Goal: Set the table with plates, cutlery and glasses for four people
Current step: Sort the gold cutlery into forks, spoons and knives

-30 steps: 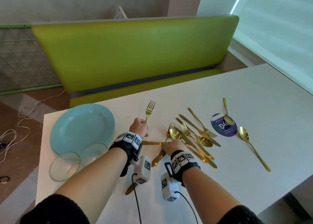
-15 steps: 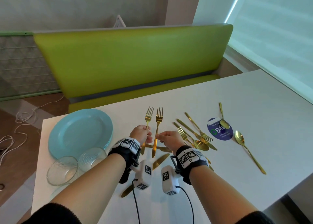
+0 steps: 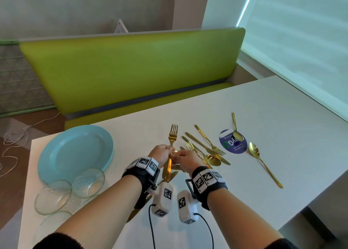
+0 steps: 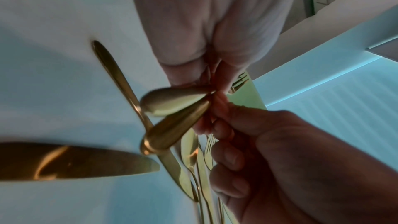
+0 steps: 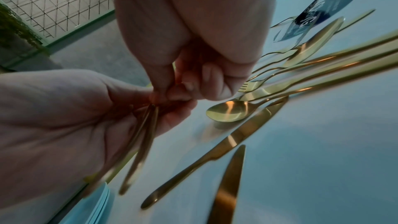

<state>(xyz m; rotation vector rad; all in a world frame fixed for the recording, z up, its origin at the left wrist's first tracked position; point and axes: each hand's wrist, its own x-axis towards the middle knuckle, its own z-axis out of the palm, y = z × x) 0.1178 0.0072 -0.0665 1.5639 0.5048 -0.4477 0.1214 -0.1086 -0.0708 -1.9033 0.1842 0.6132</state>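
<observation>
- Hands first: left hand [image 3: 162, 153] and right hand [image 3: 185, 159] met above the near middle of the table. The left was curled round the handles of two gold forks [image 3: 173, 134] held together, tines pointing away; the right pinched the same pair at the neck, thumb against fingertips. Neither hand was slack.
- White table [image 3: 263, 107] had no place laid on it yet; by my reading the task was at an early stage, with cutlery being sorted by kind before anything was dealt out.
- Blue plates [image 3: 75, 151] sat in one stack at the left end, untouched; how many were in it I could not tell.
- Clear glasses [image 3: 88, 181] stood bunched just in front of that stack, touching or nearly so; at least two were plain, and a third was only faintly visible.
- Loose cutlery [image 3: 205, 147] lay crossed in a heap just right of the hands, made up of knives, forks and a spoon; another knife lay on the table under the wrists.
- Large spoon [image 3: 254, 151] lay apart at the right, beside a round blue sticker [image 3: 233, 145] with a small spoon resting on it.
- Step in hand — squaring up the fork pair so the left could carry it alone.
- Next move, as I judged it — the right should let go and draw the remaining forks from the heap without dragging knives along; the crossed handles called for lifting, not sliding.
</observation>
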